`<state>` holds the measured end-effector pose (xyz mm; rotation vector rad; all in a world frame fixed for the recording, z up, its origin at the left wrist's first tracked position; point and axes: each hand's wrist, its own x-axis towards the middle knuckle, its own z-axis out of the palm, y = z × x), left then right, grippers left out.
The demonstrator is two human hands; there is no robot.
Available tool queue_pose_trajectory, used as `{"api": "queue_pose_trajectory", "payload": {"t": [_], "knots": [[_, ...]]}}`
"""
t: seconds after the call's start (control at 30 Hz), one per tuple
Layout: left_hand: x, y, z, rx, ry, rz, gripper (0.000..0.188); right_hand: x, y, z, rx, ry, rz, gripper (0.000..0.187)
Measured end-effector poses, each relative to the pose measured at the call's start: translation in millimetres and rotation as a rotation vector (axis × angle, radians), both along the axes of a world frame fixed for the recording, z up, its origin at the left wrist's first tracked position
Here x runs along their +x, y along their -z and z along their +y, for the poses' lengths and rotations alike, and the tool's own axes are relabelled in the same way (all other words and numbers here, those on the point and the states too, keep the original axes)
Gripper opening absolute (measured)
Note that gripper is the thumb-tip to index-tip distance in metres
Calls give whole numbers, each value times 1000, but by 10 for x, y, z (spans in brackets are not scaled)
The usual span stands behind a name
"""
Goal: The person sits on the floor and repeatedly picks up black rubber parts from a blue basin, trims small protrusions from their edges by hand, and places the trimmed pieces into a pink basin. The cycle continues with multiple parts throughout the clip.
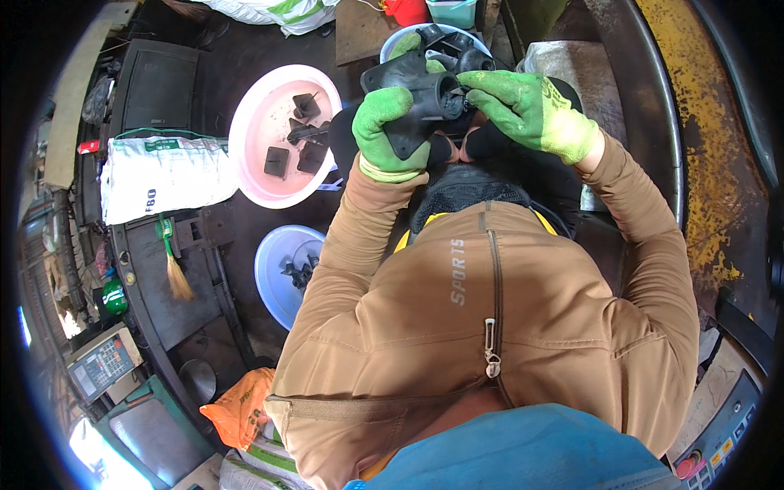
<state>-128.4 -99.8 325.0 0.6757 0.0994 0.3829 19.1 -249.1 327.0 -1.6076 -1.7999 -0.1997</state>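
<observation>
My left hand [385,131], in a green glove, is wrapped round a black plastic fitting [412,102] with flat flanges and a round, pipe-like opening that faces right. At that opening is my right hand [527,110], gloved in green too, its fingertips pressed together at the rim. Something small and dark shows by those fingertips, too unclear to name. Just beyond the fitting stands a pale blue basin [390,51] holding more black parts [472,59]. Both hands are above my lap.
To the left, a pink basin [245,155] holds several black square-ended parts, and a light blue basin [269,286] holds smaller black pieces. A white sack [167,180] lies farther left, above a hand brush [175,273]. Yellow, rust-marked metal [702,139] rises on the right.
</observation>
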Motion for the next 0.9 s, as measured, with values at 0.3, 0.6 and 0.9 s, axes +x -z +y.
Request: {"api": "queue_pose_trajectory", "payload": {"t": [0.3,0.6,0.9], "knots": [[58,76,126,24,-18,-249,88,-324,-42,2,-206,100,672,28],[90,80,142,397,-170,-328,96,-507,-110,2,-213,112,970,30],[106,165,203,864,-373,-331,99,-603,-282,-71,-341,3,1408,34]]}}
